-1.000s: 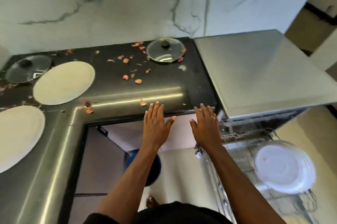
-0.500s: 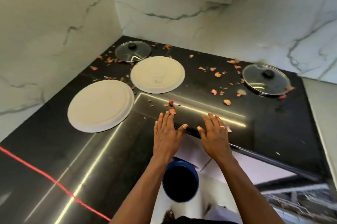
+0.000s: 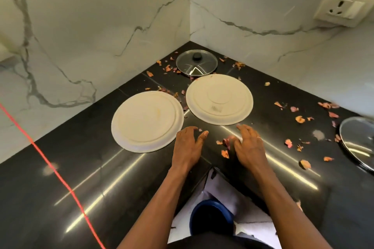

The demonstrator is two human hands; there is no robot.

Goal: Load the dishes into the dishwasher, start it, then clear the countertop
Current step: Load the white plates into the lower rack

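Two cream plates lie upside down on the black countertop [image 3: 60, 167]: the left plate [image 3: 147, 121] and the right plate [image 3: 219, 99], nearer the corner. A glass lid [image 3: 196, 63] with a black knob sits behind them in the corner. A second glass lid [image 3: 359, 141] lies at the right edge of view. My left hand [image 3: 189, 145] hovers by the left plate's right rim, fingers relaxed and holding nothing. My right hand [image 3: 249, 145] is just below the right plate, fingers loosely bent over some peel scraps [image 3: 226, 143], empty.
Orange and pink peel scraps [image 3: 299, 119] are scattered over the counter, mostly right and near the corner. Marble walls meet at the corner; a wall socket [image 3: 342, 8] is at upper right. A blue bin [image 3: 210, 218] stands below the counter edge.
The view has swung left from the dishwasher to the counter corner. Both hands have moved forward over the counter, up to the plates' near rims.
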